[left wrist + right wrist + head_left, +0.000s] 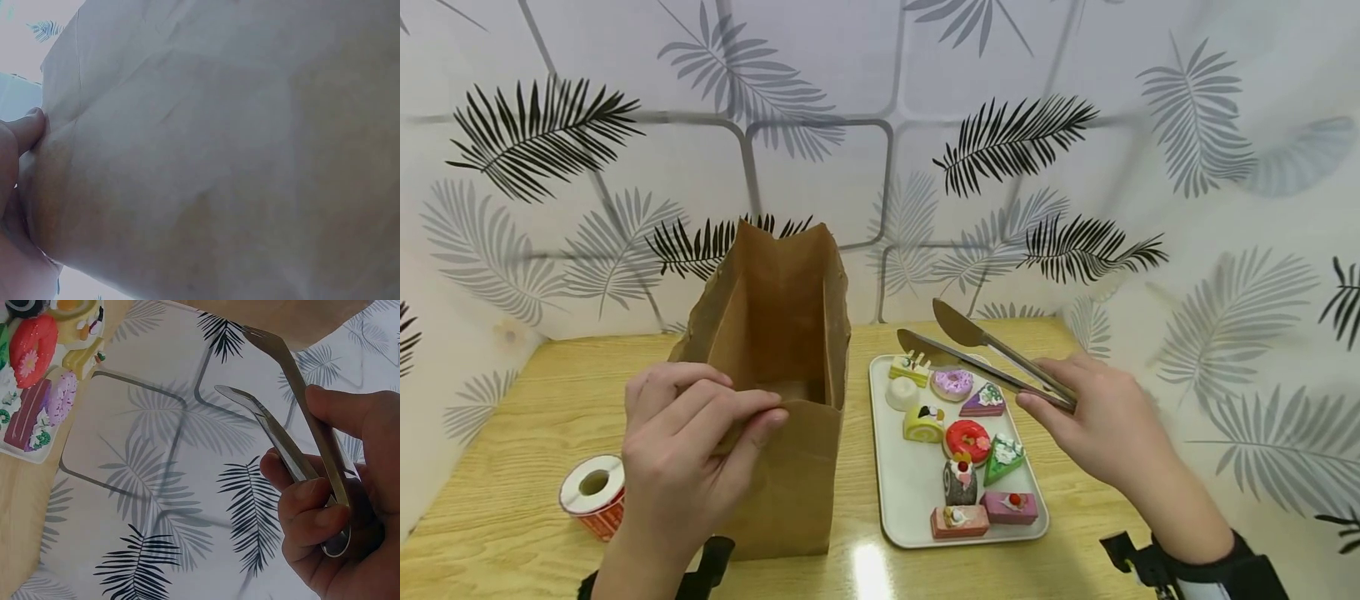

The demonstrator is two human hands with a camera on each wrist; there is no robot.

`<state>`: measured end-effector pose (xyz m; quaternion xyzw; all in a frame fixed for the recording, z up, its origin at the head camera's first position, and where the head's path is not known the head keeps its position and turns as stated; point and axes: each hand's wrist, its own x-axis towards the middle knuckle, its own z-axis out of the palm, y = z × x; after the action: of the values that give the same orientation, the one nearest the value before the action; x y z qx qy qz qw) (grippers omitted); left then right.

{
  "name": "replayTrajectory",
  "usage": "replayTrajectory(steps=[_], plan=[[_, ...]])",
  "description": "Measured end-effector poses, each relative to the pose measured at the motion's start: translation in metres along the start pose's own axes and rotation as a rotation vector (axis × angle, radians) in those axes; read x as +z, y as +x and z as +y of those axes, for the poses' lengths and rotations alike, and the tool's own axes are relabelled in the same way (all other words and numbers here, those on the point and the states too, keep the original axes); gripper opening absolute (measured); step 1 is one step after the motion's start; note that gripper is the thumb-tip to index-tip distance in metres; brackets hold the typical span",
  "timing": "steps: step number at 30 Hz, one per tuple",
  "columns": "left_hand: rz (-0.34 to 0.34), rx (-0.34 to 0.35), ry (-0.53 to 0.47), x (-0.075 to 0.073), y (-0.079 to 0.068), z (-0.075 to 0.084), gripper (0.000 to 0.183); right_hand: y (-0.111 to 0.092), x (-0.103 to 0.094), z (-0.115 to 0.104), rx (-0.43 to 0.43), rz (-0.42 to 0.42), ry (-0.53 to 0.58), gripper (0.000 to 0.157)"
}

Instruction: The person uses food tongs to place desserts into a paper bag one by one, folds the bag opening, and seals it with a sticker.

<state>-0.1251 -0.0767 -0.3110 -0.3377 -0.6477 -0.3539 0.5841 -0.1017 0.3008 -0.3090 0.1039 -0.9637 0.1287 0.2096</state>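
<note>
A brown paper bag stands upright with its mouth open at the left middle of the table. My left hand pinches the near rim of the bag between thumb and fingers; in the left wrist view the bag's paper wall fills most of the picture. My right hand grips metal tongs, whose spread tips have nothing between them and hover over the back of a white tray. On the tray lie several toy pastries, among them a red donut, a purple donut and a green cake slice.
A roll of labels stands on the wooden table left of the bag. Behind the table hangs a pale cloth printed with leaves, which also runs down the right side.
</note>
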Motion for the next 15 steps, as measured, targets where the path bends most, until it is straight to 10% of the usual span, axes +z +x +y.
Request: replayTrajectory(steps=[15], plan=[[-0.014, -0.004, 0.004, -0.002, -0.001, -0.001, 0.041, -0.017, 0.031, 0.013, 0.022, -0.062, 0.034, 0.04]])
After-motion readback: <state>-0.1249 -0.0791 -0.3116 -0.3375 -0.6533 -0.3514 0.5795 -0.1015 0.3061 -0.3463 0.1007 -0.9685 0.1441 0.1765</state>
